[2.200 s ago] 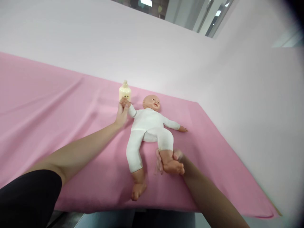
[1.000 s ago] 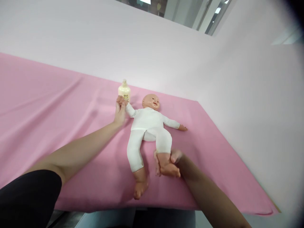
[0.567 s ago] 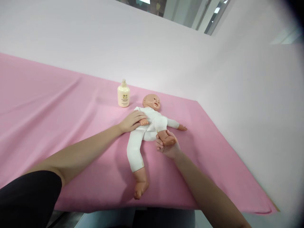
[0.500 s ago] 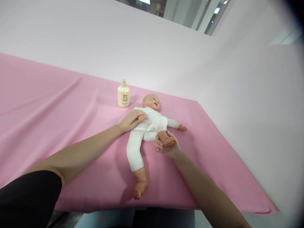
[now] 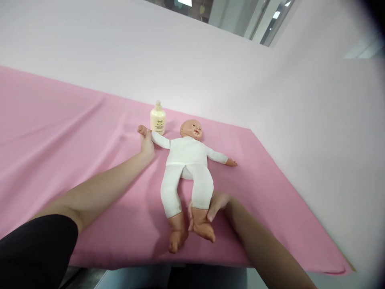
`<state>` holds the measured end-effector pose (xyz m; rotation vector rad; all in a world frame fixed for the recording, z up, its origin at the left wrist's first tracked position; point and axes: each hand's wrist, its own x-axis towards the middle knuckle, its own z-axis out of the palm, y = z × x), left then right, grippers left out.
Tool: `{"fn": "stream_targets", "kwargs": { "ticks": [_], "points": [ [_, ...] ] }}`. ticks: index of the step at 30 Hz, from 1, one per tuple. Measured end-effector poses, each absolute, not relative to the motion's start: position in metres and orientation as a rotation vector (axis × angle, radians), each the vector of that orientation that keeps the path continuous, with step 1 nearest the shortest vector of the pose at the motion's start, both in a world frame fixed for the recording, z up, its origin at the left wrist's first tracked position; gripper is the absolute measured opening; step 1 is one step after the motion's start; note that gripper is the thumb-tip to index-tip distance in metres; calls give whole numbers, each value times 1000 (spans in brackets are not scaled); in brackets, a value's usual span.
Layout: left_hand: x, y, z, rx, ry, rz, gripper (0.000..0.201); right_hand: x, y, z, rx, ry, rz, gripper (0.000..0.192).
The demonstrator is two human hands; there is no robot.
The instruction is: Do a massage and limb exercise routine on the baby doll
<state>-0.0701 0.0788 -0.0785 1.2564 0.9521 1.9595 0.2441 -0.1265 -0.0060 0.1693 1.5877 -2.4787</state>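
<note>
A baby doll [image 5: 188, 154] with a white cloth body lies on its back, its head toward the wall and its feet toward me. My left hand [image 5: 147, 142] is closed around the wrist of the doll's arm on the left, which is stretched out sideways. Around the lower leg on the right, my right hand [image 5: 215, 206] is closed from below, its fingers showing on both sides of the ankle. That leg lies stretched out beside the other one. The doll's other arm rests spread on the cloth to the right.
Just behind the doll's outstretched arm stands a cream pump bottle [image 5: 158, 119], close to my left hand. A pink cloth [image 5: 105, 176] with some folds covers the table. A white wall [image 5: 120, 52] rises behind it, and the table's edge runs along the right.
My left hand has moved the doll's arm from across its chest out to the left. My right hand has brought the bent leg down and straight toward me.
</note>
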Motion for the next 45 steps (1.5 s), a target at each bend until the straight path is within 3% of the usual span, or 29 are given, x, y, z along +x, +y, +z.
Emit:
{"fn": "stream_targets", "kwargs": {
  "ticks": [3, 7, 13, 17, 21, 25, 30, 34, 41, 45],
  "points": [
    [-55, 62, -62, 1106, 998, 1969, 49, 245, -121, -17, 19, 1524, -2497, 55],
    [-34, 29, -36, 1548, 890, 1943, 49, 255, -120, -36, -12, 1517, -2809, 67],
    [-22, -9, -14, 2365, 678, 1469, 43, 256, -125, -16, 598, 1528, -3444, 47],
    [-21, -11, -8, 2614, 599, 1271, 42, 249, -125, 3, 1030, 1217, -3591, 39],
    [-21, -11, -10, 2523, 632, 1348, 41, 248, -126, 4, 973, 1216, -3572, 41],
    [-21, -2, -21, 2031, 837, 1663, 45, 252, -130, -8, 674, 1466, -3429, 45],
    [-38, 38, -43, 1267, 981, 1962, 49, 253, -135, -16, 295, 1508, -2915, 62],
    [-55, 64, -61, 839, 1088, 1941, 34, 245, -134, -2, 207, 1604, -2514, 51],
    [-48, 46, -49, 1092, 1012, 1923, 49, 246, -123, -18, 1, 1517, -2554, 55],
    [-31, 17, -29, 1544, 887, 1925, 61, 253, -121, -33, -67, 1509, -2961, 59]
  ]
}}
